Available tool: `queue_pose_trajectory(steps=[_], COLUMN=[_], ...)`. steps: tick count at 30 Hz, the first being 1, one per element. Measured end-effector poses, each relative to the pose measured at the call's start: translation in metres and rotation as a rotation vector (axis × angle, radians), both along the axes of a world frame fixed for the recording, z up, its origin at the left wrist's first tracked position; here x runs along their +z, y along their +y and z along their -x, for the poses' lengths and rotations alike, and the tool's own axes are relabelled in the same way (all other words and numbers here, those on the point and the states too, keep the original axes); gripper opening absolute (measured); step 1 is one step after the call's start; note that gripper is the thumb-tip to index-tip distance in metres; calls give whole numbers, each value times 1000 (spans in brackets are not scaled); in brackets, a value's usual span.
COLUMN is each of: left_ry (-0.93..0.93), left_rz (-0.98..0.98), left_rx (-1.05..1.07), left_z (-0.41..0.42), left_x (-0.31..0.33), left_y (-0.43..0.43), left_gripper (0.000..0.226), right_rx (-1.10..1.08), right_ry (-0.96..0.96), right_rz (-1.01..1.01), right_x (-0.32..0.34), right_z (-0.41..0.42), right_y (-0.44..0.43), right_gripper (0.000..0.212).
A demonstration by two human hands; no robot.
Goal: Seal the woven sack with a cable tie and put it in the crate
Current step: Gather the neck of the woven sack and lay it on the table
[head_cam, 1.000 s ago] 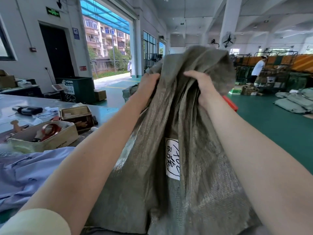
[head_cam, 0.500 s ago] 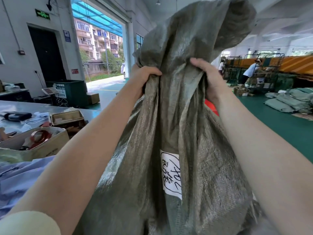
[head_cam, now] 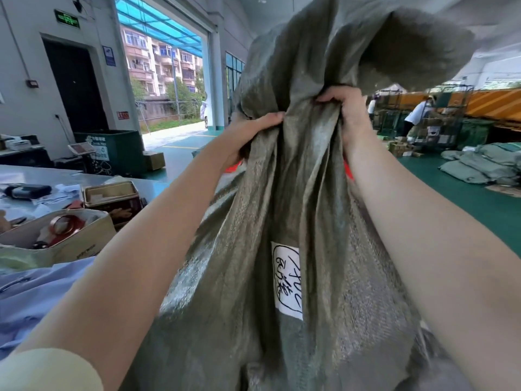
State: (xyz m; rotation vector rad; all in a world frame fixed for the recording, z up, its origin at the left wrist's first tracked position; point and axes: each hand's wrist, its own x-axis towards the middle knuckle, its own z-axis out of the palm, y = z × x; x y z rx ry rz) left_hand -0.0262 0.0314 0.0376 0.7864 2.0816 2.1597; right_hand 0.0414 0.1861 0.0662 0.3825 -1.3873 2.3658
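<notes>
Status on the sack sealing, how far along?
Done: sack lifted, its neck bunched. In hand: left hand and right hand both grip the gathered neck; open mouth flops above. Left: no cable tie visible on it, so tying and crating remain.

Grey-green woven sack [head_cam: 304, 193] — upright, neck bunched, loose mouth flopping above — white handwritten label [head_cam: 287, 280] in front.

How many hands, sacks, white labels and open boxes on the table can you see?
Hands: 2, the left hand and the right hand, both gripping the sack.
Held sacks: 1, the grey-green woven sack.
White labels: 1, the label on the sack.
Open boxes: 2, the white box and the brown box.
Total: 6.
</notes>
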Motion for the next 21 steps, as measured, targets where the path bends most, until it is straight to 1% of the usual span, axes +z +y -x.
queue_pose_trajectory(steps=[2, 3, 4, 6, 7, 8, 9, 10, 11, 12, 13, 14, 15, 16, 17, 18, 20, 21], left_ry=[-114, -132, -115, -76, -76, -73, -83, -96, -106, -102, -85, -68, -58, -58, -70, -92, -104, -102], left_rz=[135, 179, 211, 239, 226, 197, 153, 110, 65, 16, -41, -79, -91, -81, -70, -53, 6, 41], left_rx=[-227, -313, -346, -315, -295, -285, -270, -244, -214, -177, -150, -140, -124, -121, -139, -165, -126, -80], left_z=[-4, -5, -5, -5, -4, -4, -5, -4, -3, -3, -3, -3, -3, -3, -5, -8, -10, -14], left_x=[2, 2, 3, 4, 3, 2, 1, -1, -1, 0, 3, 7, 10, 12, 12, 13, 15, 17], left_y=[-4, -3, 1, 12, 18, 23, 26, 27, 28, 28, 26, 24, 23, 23, 22, 23, 31, 35], left_gripper=[68, 71, 79, 89, 88, 83, 77, 73, 66, 53, 34, 18, 13, 14, 18, 19, 21, 24], right_rx=[41, 54, 71, 57, 16, -68, -188, -285, -334, -315, -229, -104, 32, 138, 215, 288, 347, 322], right_ry=[39, 52, 55, 7, -32, -58, -55, -27, -19, -65, -140, -203, -248, -282, -303, -298, -245, -227], right_rz=[49, 63, 38, -85, -195, -324, -430, -513, -554, -561, -545, -539, -565, -619, -651, -654, -589, -558], right_x=[1, 1, 2, 5, 8, 12, 13, 12, 10, 7, 1, -8, -18, -26, -33, -37, -40, -38], right_z=[0, -1, -3, 2, 5, 5, 7, 8, 12, 13, 13, 12, 10, 5, 2, -2, -6, -7], right_y=[2, 2, 1, 2, 1, -1, -1, 3, 9, 17, 26, 36, 44, 48, 49, 44, 28, 18], right_gripper=[28, 25, 29, 37, 36, 31, 25, 23, 33, 51, 68, 80, 87, 91, 90, 84, 60, 46])
